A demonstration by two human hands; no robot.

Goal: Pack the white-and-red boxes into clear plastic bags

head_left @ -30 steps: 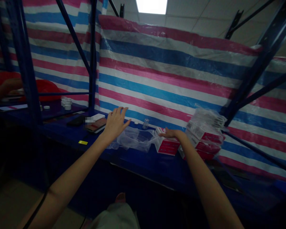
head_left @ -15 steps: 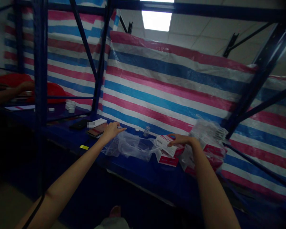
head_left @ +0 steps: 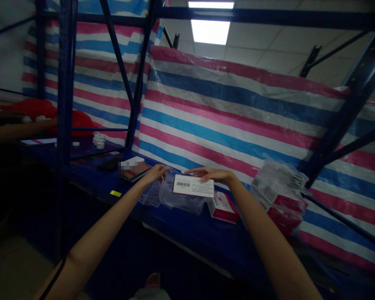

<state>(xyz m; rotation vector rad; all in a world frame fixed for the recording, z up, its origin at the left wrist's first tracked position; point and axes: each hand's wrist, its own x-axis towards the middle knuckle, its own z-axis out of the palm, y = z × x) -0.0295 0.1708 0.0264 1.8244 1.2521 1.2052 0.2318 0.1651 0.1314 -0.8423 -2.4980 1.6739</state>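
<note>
My right hand (head_left: 211,174) grips the far edge of a flat white box (head_left: 193,186) with a barcode, held over a clear plastic bag (head_left: 171,196) on the blue shelf (head_left: 187,221). My left hand (head_left: 158,172) pinches the bag's left rim, just left of the box. A second red-and-white box (head_left: 223,207) lies on the shelf under my right forearm. To the right sits a stack of the same boxes in clear wrap (head_left: 278,193).
A phone and small items (head_left: 133,168) lie left of the bag. White caps (head_left: 99,140) and a red heap (head_left: 43,112) sit further left, where another person's arm (head_left: 15,131) reaches in. Blue rack posts (head_left: 65,83) and a striped tarp (head_left: 237,112) close off the back.
My right hand lifted one box off the pile and carried it left over the bag. My left hand dropped from the air onto the bag's rim. The view shifted slightly.
</note>
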